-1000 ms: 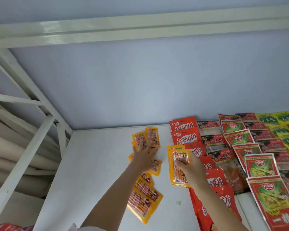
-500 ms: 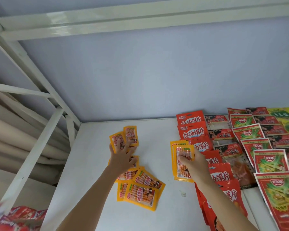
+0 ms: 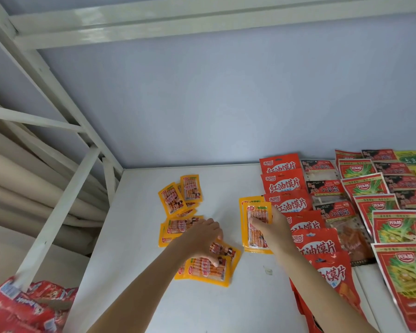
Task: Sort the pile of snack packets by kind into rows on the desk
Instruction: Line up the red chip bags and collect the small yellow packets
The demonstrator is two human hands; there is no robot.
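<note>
Where the white desk (image 3: 135, 236) meets the pale blue-grey wall (image 3: 226, 104), the surface is smooth and matt, with a small scuff or scrap near the front centre. A white painted metal frame (image 3: 65, 188) of square-section bars runs up the left side and across the top; beige rolled or folded material (image 3: 34, 188) lies beyond it. Glossy red wrappers (image 3: 27, 306) are heaped at the lower left corner, blurred.

Flat, rectangular foil packets cover the right portion of the desk in overlapping rows: orange-red packets with white characters (image 3: 283, 186), dark packets with clear windows (image 3: 327, 191), red packets with green imagery (image 3: 365, 186), and yellow-green packets (image 3: 413, 159) at the far right edge.

Small shiny orange-yellow packets (image 3: 178, 200) printed with sausage sticks lie loosely scattered at the desk's centre, some angled, some overlapping. The left hand (image 3: 202, 239) lies over this scatter, fingers spread and fairly straight, the thumb pressing on the nearest packets (image 3: 209, 272); it grips nothing.

The right hand (image 3: 271, 227) rests on a small stack of orange-yellow packets (image 3: 252, 212) just beside the orange-red row, fingers extended flat across the top packet's face, holding it down rather than pinching it.
</note>
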